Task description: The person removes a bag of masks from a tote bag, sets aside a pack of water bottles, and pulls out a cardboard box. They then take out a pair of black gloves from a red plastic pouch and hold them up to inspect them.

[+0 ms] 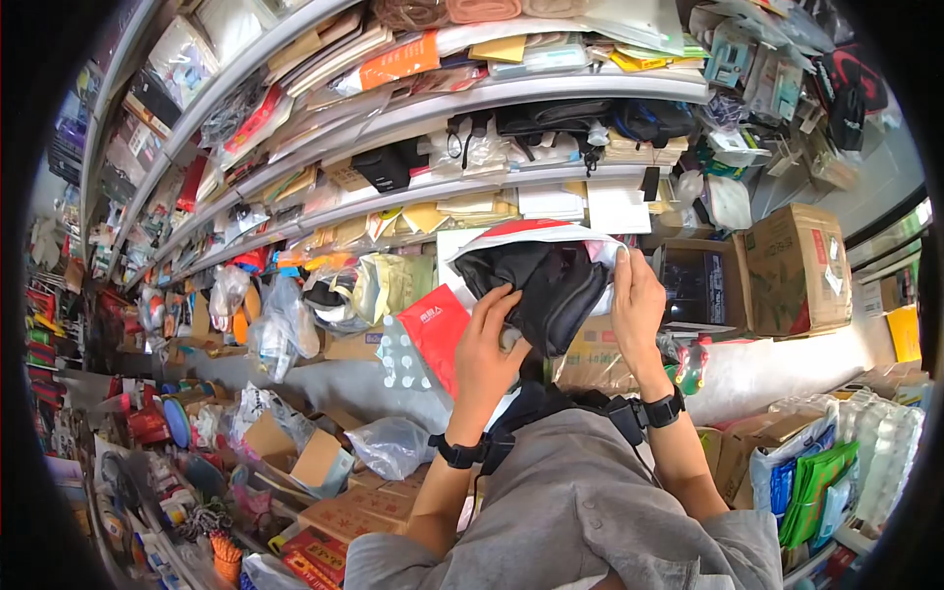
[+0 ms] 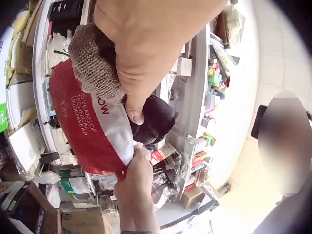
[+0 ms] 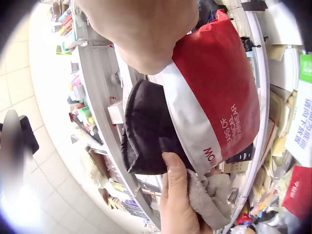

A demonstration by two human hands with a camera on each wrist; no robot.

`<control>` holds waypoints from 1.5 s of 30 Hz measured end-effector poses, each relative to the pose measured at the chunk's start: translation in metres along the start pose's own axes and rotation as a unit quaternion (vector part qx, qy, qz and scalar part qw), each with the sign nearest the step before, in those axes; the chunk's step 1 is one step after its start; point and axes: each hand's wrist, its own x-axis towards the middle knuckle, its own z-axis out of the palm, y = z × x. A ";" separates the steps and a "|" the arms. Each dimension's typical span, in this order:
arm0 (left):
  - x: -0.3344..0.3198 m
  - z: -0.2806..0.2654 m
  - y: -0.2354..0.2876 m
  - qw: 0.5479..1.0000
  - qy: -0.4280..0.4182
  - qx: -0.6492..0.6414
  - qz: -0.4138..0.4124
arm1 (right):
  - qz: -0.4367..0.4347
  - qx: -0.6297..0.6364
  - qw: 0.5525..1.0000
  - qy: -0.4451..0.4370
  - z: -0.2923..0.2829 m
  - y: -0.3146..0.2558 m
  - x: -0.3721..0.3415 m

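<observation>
A red and white bag point(image 2: 80, 124) with printed lettering, "technical underwear" among it, is held up in front of the person's body. A folded black garment point(image 1: 546, 285) sticks out of the bag's mouth, and a grey fleecy part point(image 3: 209, 197) of it shows beside the left hand. The left hand point(image 1: 487, 344) grips the garment, thumb lying on the black cloth. At the other side of the opening, the right hand point(image 1: 639, 300) pinches the bag's white rim between thumb and fingers. The garment's far end is hidden inside the bag.
Crowded shelves point(image 1: 442, 187) of packets and envelopes stand in front. A red packet point(image 1: 438, 329) lies just left of the bag. Open cardboard boxes point(image 1: 796, 270) stand to the right, and cartons and plastic bags point(image 1: 393, 447) lie low on the left.
</observation>
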 end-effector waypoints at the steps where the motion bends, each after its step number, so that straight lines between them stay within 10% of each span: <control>1: 0.001 0.002 0.003 1.000 -0.002 -0.026 -0.002 | 0.001 -0.001 1.000 0.006 -0.002 0.002 0.000; 4: 0.002 0.009 -0.006 0.999 0.012 -0.051 0.008 | 0.018 0.002 1.000 0.024 -0.009 0.004 -0.001; 6: -0.004 0.019 -0.022 0.973 0.070 -0.181 -0.128 | 0.035 0.005 0.999 0.036 -0.014 0.006 -0.002; 7: -0.006 0.016 -0.027 0.900 0.048 -0.331 -0.279 | 0.056 0.012 0.998 0.029 -0.017 0.008 -0.003; 11: 0.009 0.009 -0.017 0.766 0.161 -0.557 -0.278 | 0.044 0.026 0.998 0.040 -0.022 0.007 -0.008; 16: 0.002 0.001 -0.009 0.805 0.135 -0.525 -0.243 | 0.047 0.037 0.997 0.039 -0.022 0.004 -0.015; 24: -0.016 0.000 -0.002 0.976 0.163 -0.124 -0.067 | 0.041 0.063 0.997 0.022 -0.018 -0.003 -0.020; 35: -0.013 -0.054 -0.050 0.826 0.330 -0.406 -0.208 | 0.067 0.019 0.998 -0.003 -0.005 0.018 -0.020; 40: -0.015 -0.064 -0.083 0.886 0.351 -0.261 -0.155 | 0.091 -0.007 0.995 -0.049 0.018 0.040 -0.031; 45: -0.027 -0.078 -0.103 0.848 0.423 -0.265 -0.180 | 0.102 -0.092 0.987 -0.081 0.030 0.067 -0.036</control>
